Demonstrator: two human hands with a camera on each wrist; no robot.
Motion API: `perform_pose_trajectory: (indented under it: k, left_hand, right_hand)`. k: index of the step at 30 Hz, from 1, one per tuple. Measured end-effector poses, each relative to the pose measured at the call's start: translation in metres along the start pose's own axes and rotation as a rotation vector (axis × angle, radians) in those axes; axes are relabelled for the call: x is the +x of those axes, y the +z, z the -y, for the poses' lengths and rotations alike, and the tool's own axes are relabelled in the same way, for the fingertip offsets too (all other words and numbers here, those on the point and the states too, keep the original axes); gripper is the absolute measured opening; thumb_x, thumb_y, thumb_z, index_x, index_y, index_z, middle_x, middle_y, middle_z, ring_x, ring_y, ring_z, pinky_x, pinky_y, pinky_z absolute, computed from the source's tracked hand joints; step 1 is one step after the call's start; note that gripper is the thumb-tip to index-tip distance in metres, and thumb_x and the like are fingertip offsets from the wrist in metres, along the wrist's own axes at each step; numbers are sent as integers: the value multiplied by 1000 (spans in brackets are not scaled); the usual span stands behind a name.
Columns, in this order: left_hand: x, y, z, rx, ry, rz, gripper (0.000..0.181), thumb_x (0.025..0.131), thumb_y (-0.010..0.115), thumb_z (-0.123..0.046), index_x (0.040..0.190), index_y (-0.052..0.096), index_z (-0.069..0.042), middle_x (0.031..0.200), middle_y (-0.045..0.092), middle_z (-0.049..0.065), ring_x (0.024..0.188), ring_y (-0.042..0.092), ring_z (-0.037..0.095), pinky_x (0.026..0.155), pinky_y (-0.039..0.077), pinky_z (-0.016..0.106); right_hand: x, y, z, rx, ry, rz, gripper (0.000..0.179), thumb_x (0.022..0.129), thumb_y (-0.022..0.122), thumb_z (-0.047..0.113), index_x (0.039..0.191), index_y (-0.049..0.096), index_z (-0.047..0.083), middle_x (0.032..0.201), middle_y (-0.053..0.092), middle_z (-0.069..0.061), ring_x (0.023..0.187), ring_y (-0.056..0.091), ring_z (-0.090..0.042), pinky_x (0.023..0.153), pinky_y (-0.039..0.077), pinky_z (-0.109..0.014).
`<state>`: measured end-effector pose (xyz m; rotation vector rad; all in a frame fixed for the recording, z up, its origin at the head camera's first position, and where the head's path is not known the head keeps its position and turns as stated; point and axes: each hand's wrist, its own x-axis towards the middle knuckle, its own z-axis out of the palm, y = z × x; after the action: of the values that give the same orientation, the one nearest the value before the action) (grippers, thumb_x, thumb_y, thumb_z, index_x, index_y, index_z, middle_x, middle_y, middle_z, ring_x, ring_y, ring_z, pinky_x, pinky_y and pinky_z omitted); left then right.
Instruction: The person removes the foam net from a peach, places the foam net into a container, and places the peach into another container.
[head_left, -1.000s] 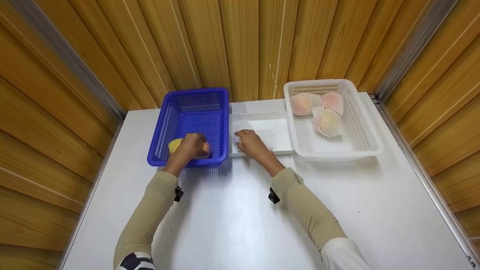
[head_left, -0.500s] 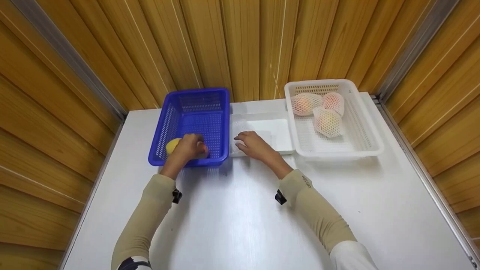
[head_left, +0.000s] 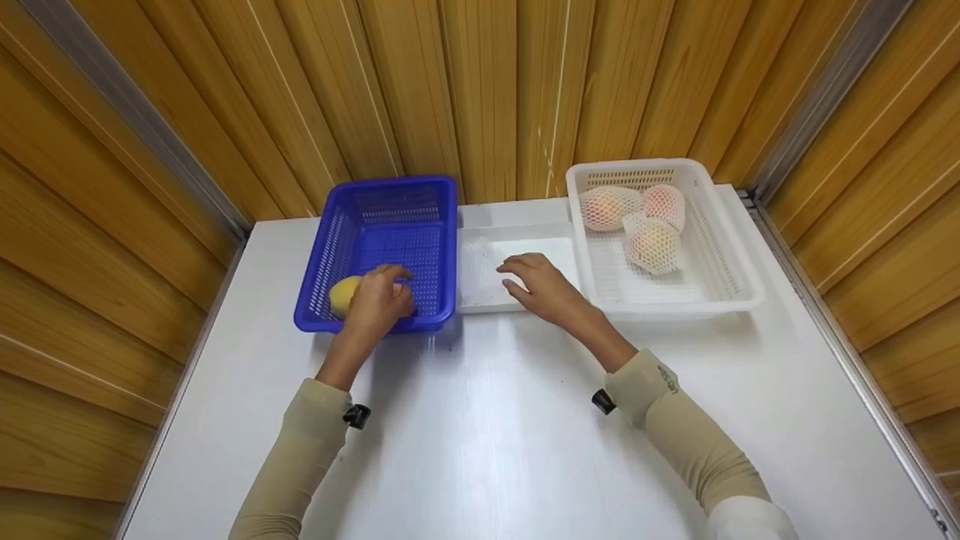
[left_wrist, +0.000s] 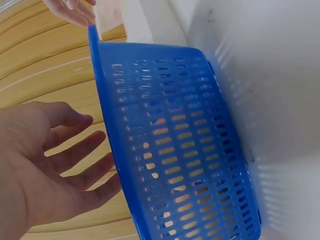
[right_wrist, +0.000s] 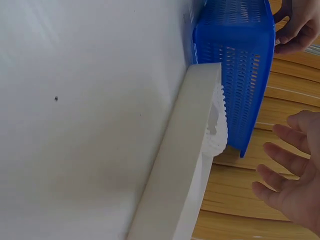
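My left hand (head_left: 381, 294) is over the near end of the blue basket (head_left: 451, 247), its fingers loosely bent and holding nothing in the left wrist view. Beside it in the basket lies a yellow fruit (head_left: 343, 297); a reddish one is mostly hidden under the hand. My right hand (head_left: 546, 291) hovers above the shallow white tray (head_left: 517, 306), fingers apart with nothing between them. White foam fruit nets (head_left: 476, 276) lie at the tray's left side, and their scalloped edge (right_wrist: 220, 125) pokes above the rim in the right wrist view.
A white basket (head_left: 675, 307) to the right of the tray holds three fruits in foam nets, one of them a pale netted fruit (head_left: 654, 246). Wood-patterned walls (head_left: 487, 90) enclose the white table (head_left: 480, 435) at the back and sides.
My right hand has moved right and back from the nets, over the tray's middle. My left hand has loosened over the blue basket, and the yellow fruit has shifted slightly left.
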<state>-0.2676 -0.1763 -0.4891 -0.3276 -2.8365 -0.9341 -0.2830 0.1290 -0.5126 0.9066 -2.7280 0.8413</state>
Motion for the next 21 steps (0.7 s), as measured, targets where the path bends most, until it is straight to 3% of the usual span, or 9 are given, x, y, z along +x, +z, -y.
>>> perform_pose_trajectory:
  k: [8,13,21]
  left_hand:
    - [-13,10,-15,120,183,-185,17,88,67,-1,103,75,-4,113,72,14,108,65,38,93,55,51]
    - [-18,18,-27,156,290,-234,13,89,69,-4,100,74,-4,110,73,12,107,65,37,92,55,51]
    - [-25,34,-44,138,399,-274,10,88,70,-3,97,75,-5,109,73,10,105,66,33,96,54,45]
  right_hand:
    - [-16,-40,-18,10,85,-98,29,104,58,15,129,65,3,133,62,-16,129,51,-36,112,42,-48]
    - [-24,-56,-31,3,122,-127,29,104,59,15,129,65,2,133,63,-16,129,52,-35,112,42,-49]
    - [-41,-67,-48,-27,194,-132,29,103,60,15,129,64,3,133,62,-16,131,50,-35,113,40,-51]
